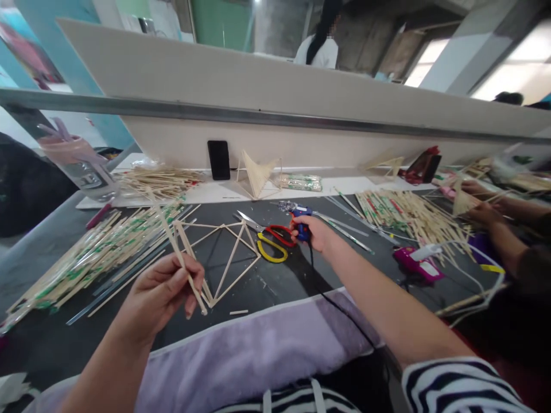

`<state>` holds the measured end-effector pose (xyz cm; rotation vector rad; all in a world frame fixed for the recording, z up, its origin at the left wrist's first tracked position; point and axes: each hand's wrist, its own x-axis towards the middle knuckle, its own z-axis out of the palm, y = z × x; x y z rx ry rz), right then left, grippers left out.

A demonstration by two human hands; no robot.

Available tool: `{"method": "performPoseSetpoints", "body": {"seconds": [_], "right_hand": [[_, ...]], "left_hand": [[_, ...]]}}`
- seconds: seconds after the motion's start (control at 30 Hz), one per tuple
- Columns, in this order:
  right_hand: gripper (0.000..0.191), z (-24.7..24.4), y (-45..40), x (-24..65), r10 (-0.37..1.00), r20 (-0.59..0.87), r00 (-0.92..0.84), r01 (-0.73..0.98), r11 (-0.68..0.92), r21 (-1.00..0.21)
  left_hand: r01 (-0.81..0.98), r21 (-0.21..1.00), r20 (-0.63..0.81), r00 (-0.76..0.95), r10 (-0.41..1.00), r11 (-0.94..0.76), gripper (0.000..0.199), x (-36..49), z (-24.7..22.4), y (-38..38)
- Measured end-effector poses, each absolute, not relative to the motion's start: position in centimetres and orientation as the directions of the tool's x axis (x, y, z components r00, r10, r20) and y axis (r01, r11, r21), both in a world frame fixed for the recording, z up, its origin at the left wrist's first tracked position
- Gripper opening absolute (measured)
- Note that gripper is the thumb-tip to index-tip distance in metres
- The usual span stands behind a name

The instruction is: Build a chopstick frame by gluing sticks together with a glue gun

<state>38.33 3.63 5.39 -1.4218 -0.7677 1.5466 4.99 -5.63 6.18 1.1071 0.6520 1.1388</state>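
Between the fingers of my left hand (166, 292) is a thin wooden stick (173, 244), tilted, its lower end near the table. My right hand (310, 230) grips a blue glue gun (303, 228) whose nozzle points left. A frame of joined sticks (230, 263) lies on the dark table between my hands, just beyond my left fingers. Scissors (272, 244) with red and yellow handles rest beside the frame, close to the glue gun. A short piece of stick (239, 312) lies near the table's front edge.
Stick bundles (77, 258) cover the left side; more sticks (404, 215) lie at right. A phone (219, 160) and a stick model (257, 175) stand at the back. A pink power strip (417, 265) with cables is at right, near another person's hands (486, 201). A cup (81, 166) stands left.
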Motion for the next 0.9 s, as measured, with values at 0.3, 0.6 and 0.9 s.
{"method": "performPoseSetpoints", "body": {"seconds": [0.3, 0.6, 0.9], "right_hand": [[0.031, 4.4, 6.3, 38.8, 0.810, -0.586, -0.025, 0.100, -0.581, -0.808], [0.027, 5.4, 7.4, 41.2, 0.891, -0.395, 0.223, 0.601, -0.445, -0.664], [0.027, 8.1, -3.3, 29.9, 0.933, -0.106, -0.343, 0.292, -0.001, -0.956]], "left_hand": [[-0.282, 0.929, -0.045, 0.556, 0.830, 0.239, 0.016, 6.8, 5.2, -6.2], [-0.265, 0.923, -0.069, 0.596, 0.800, 0.278, 0.019, 7.1, 5.0, -6.3], [-0.189, 0.940, -0.103, 0.635, 0.766, 0.283, 0.018, 7.1, 4.5, -6.1]]}}
